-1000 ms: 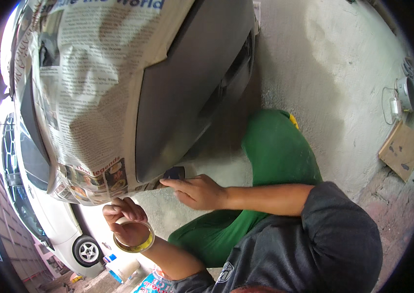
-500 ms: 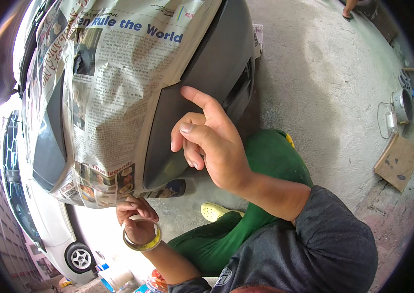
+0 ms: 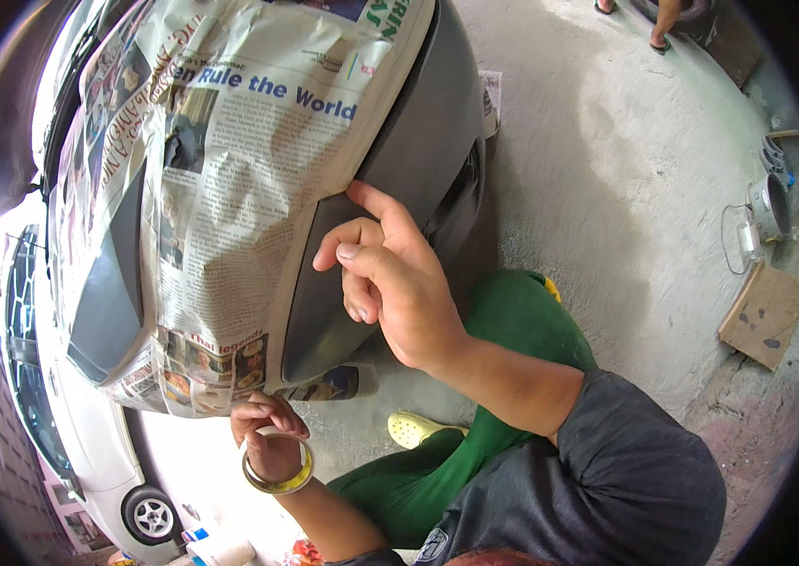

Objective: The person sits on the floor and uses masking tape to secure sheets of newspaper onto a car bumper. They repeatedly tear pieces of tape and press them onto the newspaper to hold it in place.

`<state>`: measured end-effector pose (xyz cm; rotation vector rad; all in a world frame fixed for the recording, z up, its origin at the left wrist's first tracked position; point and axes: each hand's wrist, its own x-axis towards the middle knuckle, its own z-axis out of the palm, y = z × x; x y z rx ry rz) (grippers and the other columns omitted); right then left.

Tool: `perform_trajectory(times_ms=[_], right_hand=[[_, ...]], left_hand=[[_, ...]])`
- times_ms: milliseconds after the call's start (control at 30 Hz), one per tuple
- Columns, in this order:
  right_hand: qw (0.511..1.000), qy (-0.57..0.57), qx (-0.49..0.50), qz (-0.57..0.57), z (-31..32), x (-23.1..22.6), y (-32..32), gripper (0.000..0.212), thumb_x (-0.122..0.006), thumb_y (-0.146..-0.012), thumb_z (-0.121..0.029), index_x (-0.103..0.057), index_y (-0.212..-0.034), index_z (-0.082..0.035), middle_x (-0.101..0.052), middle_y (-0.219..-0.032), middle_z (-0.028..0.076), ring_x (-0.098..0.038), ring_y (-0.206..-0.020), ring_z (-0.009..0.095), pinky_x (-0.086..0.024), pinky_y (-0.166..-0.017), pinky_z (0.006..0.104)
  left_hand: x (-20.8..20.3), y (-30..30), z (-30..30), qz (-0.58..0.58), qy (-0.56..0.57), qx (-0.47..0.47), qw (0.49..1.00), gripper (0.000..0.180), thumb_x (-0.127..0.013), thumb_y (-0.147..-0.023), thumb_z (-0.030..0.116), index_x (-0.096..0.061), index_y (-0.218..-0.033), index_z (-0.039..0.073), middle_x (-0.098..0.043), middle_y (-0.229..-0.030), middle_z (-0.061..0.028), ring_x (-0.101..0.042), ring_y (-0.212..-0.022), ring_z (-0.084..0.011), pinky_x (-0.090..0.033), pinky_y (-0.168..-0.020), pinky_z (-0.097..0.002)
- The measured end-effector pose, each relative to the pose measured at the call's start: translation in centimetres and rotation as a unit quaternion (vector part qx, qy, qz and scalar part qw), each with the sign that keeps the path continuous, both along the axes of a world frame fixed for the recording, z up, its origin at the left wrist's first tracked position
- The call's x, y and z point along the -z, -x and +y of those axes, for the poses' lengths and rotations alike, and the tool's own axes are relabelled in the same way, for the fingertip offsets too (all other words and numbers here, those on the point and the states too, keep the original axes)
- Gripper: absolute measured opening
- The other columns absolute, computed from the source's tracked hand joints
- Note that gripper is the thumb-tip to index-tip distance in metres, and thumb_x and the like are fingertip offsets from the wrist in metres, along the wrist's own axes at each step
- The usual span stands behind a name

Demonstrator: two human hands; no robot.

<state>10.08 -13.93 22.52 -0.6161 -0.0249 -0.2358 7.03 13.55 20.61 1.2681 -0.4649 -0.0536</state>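
Observation:
A dark grey car bumper [image 3: 326,283] stands before me, largely masked with newspaper sheets [image 3: 258,160]. My right hand [image 3: 390,283] reaches over its bare corner panel. The index fingertip is stretched out to the notch where paper edge and grey surface meet; the other fingers are loosely bent and apart, holding nothing. Lower left, my left hand [image 3: 269,424] is at the bottom edge of the newspaper, fingers curled in; whether they pinch anything is hidden. A roll of tape [image 3: 305,467] rings that hand's wrist like a bracelet.
A white car [image 3: 98,434] stands at the left. On the right are a grey metal pot [image 3: 769,208] and a stained board [image 3: 763,316]. Another person's leg [image 3: 665,21] shows at the top right. A white container [image 3: 228,550] stands at the lower left.
My right hand has shifted slightly left and down in the picture, its index finger still at the notch. The bumper appears a little lower as the view moved. The left hand stays by the paper's bottom edge.

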Motion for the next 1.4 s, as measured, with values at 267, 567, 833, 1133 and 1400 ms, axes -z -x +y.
perform_trajectory(times_ms=[267, 567, 833, 1133, 1400], right_hand=[[0.999, 0.027, -0.011, -0.030, 0.0, 0.1, 0.8, 0.085, -0.052, -0.099, -0.009, -0.001, -0.166, 0.004, -0.062, -0.114, 0.015, -0.049, -0.061, 0.007, -0.047, -0.059, 0.0236], [0.979, 0.201, 0.000, -0.045, -0.2, 0.4, 0.6, 0.075, -0.052, -0.108, -0.007, -0.005, -0.165, 0.009, -0.062, -0.087, 0.006, -0.061, -0.085, 0.011, -0.050, -0.084, 0.0247], [0.849, 0.424, 0.308, -0.070, -5.6, -0.9, -0.7, 0.058, -0.056, -0.103, -0.004, -0.040, -0.158, 0.002, -0.063, -0.077, 0.011, -0.064, -0.068, 0.017, -0.052, -0.067, 0.0315], [0.735, 0.580, 0.350, -0.001, -9.5, -1.4, -5.4, 0.052, -0.057, -0.099, -0.004, -0.053, -0.151, -0.002, -0.065, -0.074, 0.018, -0.065, -0.061, 0.028, -0.050, -0.061, 0.0373], [0.857, 0.497, 0.021, -0.137, -2.6, -2.7, 4.4, 0.034, -0.065, -0.093, -0.010, -0.069, -0.125, 0.001, -0.066, -0.086, 0.008, -0.062, -0.076, 0.017, -0.050, -0.070, 0.0304]], left_hand=[[0.4, 0.3, -0.5, 0.019, -0.024, -0.002, 1.000, 0.050, -0.071, -0.100, 0.045, -0.057, -0.110, -0.002, -0.058, -0.083, -0.0121, -0.058, -0.067, -0.0190, -0.055, -0.053, -0.0293], [0.5, 0.2, -0.6, 0.025, -0.027, 0.002, 0.999, 0.046, -0.070, -0.101, 0.041, -0.058, -0.112, -0.003, -0.059, -0.087, -0.0124, -0.061, -0.070, -0.0191, -0.057, -0.057, -0.0304], [0.6, 0.4, -1.3, 0.032, -0.053, 0.011, 0.998, 0.043, -0.070, -0.101, 0.036, -0.060, -0.113, -0.004, -0.060, -0.089, -0.0131, -0.064, -0.075, -0.0204, -0.058, -0.063, -0.0320], [0.8, 0.7, -3.1, 0.027, -0.131, -0.014, 0.991, 0.037, -0.069, -0.102, 0.032, -0.068, -0.105, -0.005, -0.064, -0.083, -0.0117, -0.066, -0.069, -0.0199, -0.055, -0.063, -0.0311], [-1.6, 0.0, -5.2, -0.169, -0.375, -0.287, 0.865, 0.013, -0.074, -0.097, 0.013, -0.077, -0.100, 0.001, -0.069, -0.080, -0.0092, -0.064, -0.071, -0.0195, -0.049, -0.066, -0.0318]])
